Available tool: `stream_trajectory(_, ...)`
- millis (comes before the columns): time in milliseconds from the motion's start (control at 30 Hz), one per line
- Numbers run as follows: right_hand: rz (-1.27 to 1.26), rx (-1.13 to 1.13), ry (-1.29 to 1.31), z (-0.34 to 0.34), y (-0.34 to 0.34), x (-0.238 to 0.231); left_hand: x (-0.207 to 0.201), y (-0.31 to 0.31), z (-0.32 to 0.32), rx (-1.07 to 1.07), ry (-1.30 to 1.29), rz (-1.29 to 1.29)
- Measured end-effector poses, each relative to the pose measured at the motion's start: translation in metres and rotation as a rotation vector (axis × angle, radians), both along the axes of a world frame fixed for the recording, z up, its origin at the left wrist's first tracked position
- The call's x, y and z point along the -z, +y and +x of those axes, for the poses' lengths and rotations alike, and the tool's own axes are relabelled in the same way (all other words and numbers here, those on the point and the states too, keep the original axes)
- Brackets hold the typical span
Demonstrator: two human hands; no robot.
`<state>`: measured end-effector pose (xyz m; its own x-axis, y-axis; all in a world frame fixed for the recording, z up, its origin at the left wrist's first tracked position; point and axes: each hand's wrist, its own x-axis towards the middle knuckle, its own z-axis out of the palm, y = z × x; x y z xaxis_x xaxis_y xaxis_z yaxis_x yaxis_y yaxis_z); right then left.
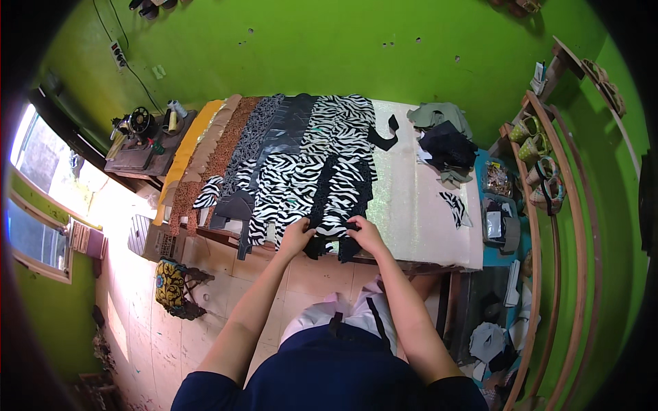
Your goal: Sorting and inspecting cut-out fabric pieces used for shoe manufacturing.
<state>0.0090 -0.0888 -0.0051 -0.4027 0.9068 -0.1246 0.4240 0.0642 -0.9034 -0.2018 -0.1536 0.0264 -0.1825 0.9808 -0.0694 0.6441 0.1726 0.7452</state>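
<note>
Both arms reach forward to a zebra-print fabric piece (337, 212) at the table's near edge. My left hand (296, 237) is closed on its near left corner, and my right hand (364, 234) pinches the near right corner. Beneath and beside that piece lie dark patterned pieces (322, 185). More zebra-print pieces (277, 188) are spread to the left of my left hand, and a further zebra-print stack (336, 123) lies behind. Dark grey cut pieces (235, 209) sit farther left. My fingertips are partly hidden by the cloth.
Left on the table are rows of grey (291, 123), brown (240, 130) and yellow material (194, 137). Pale cloth (425, 212) covers the right side, with dark scraps (449, 144) on it. A sewing machine (137, 125) stands far left, a cushioned stool (171, 288) near left, a wooden rack (538, 157) right.
</note>
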Motion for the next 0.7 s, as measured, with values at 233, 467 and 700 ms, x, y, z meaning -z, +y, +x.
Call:
stream_trajectory(233,0.381,0.115,-0.255,-0.021,-0.02,0.001,0.016,-0.007,-0.006,0.065,0.188,0.133)
stream_trajectory(467,0.834,0.089,-0.376,-0.026,-0.043,-0.004,0.012,-0.021,0.012,0.156,0.522,0.494)
stream_trajectory(700,0.809,0.007,-0.34,-0.011,-0.038,-0.002,0.021,-0.01,0.043,0.316,0.553,0.482)
